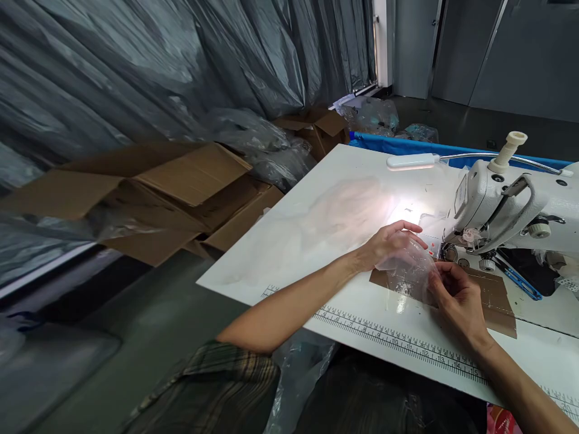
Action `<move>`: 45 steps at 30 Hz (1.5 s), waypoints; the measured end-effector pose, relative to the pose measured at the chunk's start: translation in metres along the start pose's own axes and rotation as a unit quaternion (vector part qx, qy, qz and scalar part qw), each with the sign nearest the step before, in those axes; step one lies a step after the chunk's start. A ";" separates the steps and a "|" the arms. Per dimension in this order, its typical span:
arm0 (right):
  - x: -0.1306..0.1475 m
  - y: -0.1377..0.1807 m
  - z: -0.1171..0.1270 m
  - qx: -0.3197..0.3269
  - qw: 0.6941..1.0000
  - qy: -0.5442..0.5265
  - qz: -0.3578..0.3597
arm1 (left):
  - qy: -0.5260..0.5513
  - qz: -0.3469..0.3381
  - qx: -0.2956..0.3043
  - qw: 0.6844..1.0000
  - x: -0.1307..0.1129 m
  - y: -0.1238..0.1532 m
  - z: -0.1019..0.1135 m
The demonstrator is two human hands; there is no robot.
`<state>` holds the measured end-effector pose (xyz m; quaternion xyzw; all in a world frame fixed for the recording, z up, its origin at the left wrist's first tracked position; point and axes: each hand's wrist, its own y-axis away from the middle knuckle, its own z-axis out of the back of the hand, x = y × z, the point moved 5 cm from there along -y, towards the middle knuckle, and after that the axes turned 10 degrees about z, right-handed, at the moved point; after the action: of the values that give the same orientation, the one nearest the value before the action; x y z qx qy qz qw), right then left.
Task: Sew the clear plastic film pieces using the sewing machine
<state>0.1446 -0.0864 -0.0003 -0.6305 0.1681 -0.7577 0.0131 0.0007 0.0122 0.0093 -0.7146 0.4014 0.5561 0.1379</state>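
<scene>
1 clear, thin, plastic-like sheet [404,277], glossy and creased. Its right edge is pinched by the right hand [459,295]; its upper left part is met by the left hand [391,244]. Held over a brown flat panel [497,304].

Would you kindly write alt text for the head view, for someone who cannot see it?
A person's right hand pinches clear plastic while the left hand touches it, over a white table beside a sewing machine. Ruler marks line the table's near edge; an open cardboard box sits left.
</scene>
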 end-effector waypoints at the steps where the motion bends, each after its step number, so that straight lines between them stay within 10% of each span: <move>1: -0.003 -0.001 -0.001 0.000 0.999 -0.028 -0.028 | -0.035 -0.004 -0.028 0.999 0.000 0.000 0.001; 9: -0.013 -0.033 -0.037 0.099 0.990 -0.029 -0.092 | -0.141 -0.025 -0.143 0.979 -0.041 -0.012 0.023; 15: -0.013 -0.088 -0.059 -0.007 0.999 0.035 -0.016 | -0.162 -0.077 -0.245 0.953 -0.062 -0.027 0.045; 45: -0.016 -0.096 -0.061 -0.077 0.990 0.021 0.119 | -0.122 -0.065 -0.206 0.969 -0.054 -0.022 0.048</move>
<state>0.1081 0.0227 0.0012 -0.5893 0.3001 -0.7483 0.0517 -0.0199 0.0798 0.0362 -0.6788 0.2109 0.6997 0.0718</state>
